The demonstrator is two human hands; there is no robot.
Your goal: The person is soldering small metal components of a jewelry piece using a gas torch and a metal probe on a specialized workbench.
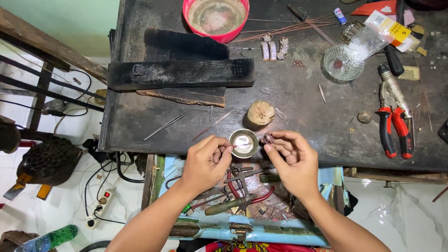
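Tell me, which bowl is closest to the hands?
The small round metal dish, right between the left hand and right hand. The pink bowl and the clear glass dish sit far off, toward the table's back.

A single head-worn camera looks almost straight down from above the person's shoulders onto the dark workbench [289,93]; it sits close, with both forearms entering from the bottom edge; the bench fills the upper frame, the white tiled floor [56,205] shows at left and lower right.
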